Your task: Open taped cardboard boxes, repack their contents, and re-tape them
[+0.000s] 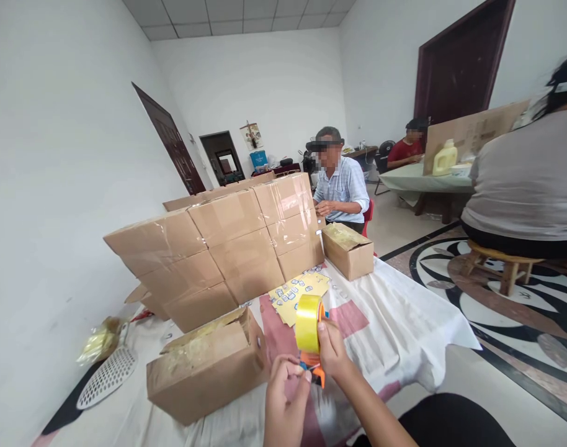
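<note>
A tape dispenser (309, 326) with a wide yellow roll and orange and blue parts is held up over the table. My right hand (334, 351) grips it from the right side, fingers wrapped round it. Thumb and fingers of my left hand (289, 391) are pinched together at its lower end, by the orange and blue parts. What lies between those fingertips is too small to make out; it may be the tape's end. Behind the roll, a yellow sheet (297, 295) with small printed pieces rests on the cloth.
A closed cardboard box (204, 366) sits to the left and another box (351, 251) at the back right. Stacked boxes (237, 242) form a wall across the table. A white fly swatter (109, 375) lies far left. A person (342, 186) sits opposite; others sit at another table.
</note>
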Tool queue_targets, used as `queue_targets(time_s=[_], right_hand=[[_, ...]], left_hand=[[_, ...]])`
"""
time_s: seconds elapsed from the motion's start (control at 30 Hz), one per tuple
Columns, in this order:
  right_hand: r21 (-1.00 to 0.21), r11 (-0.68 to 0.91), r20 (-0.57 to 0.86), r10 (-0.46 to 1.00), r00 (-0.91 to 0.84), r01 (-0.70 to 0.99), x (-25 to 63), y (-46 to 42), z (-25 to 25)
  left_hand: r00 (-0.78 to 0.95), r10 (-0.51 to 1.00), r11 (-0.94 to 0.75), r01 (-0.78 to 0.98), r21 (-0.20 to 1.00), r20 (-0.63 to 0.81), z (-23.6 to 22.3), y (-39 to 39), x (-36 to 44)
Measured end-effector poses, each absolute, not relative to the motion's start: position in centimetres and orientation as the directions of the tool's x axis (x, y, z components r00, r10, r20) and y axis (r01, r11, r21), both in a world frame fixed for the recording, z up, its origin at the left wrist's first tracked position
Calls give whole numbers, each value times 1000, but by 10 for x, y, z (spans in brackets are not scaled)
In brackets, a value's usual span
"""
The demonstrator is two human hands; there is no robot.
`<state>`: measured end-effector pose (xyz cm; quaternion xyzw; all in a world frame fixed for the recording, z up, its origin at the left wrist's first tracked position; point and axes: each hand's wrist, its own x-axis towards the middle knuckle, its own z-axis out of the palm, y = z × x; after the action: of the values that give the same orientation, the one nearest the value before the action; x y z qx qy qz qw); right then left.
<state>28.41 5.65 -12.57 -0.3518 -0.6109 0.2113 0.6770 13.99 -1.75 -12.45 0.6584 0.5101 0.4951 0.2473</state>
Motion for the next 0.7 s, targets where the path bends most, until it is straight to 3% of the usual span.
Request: queue_targets(time_s=[0.13,0.37,0.53,0.7], right_hand=[[-648,737,761,640,111,195,294,66,-125],[-616,752,787,601,139,235,309,76,-126],[-696,676,718,661,218,240,317,77,-131],[-847,502,520,721,458,173,347,85,-139]], left_hand=[[-10,932,-340,312,887,361,-129,-16,147],[-2,998,-59,90,994,60,-123,-17,164],[13,999,29,88,996,-30,-118,-19,167],[66,998,8,88,996,-14,-159,-24,166]])
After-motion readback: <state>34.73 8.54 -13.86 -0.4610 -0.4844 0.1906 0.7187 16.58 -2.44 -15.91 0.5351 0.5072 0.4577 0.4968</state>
